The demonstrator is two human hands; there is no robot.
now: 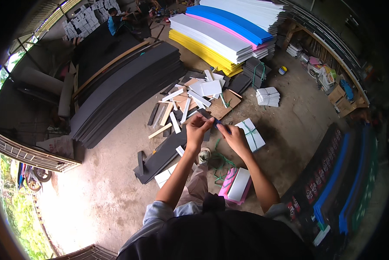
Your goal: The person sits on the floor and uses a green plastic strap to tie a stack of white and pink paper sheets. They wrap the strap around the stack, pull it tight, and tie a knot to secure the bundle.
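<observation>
Dark foam strip (215, 123) pinched between my left hand (197, 130) and right hand (231, 135), frame centre; best kept taut, fingertips closed.

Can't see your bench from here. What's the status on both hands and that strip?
Left hand and right hand raised together, fingers pinching a small dark strip between them. Tied white bundle just right of them. Nothing blocking the hands.
</observation>
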